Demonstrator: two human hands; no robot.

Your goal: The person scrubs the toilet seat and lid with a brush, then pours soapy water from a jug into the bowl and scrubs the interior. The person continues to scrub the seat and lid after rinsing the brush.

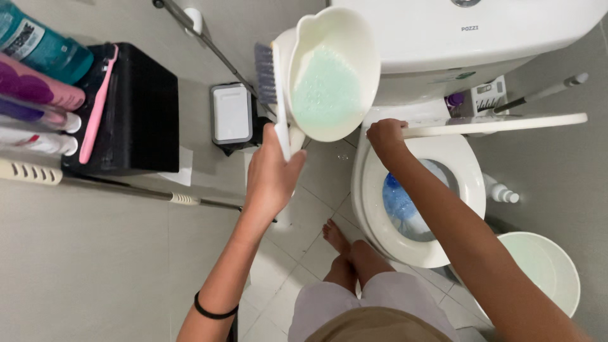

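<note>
My left hand (271, 172) grips two handles together: a white dipper (329, 73) with foamy pale green liquid inside, and a white scrub brush (269, 79) with grey bristles, both raised beside the toilet. My right hand (386, 136) is closed on the edge of the raised white toilet lid (506, 121), above the white seat (380, 218). The bowl (408, 202) below holds blue foamy water. My bare foot (334, 235) stands on the tiled floor in front of the toilet.
A white cistern (468, 38) sits behind the toilet. A black shelf (136, 111) at left carries several bottles and a pink toothbrush (95, 107). A white bucket (544, 269) stands at right, a small white bin (232, 115) by the wall, and a spray bottle (503, 192).
</note>
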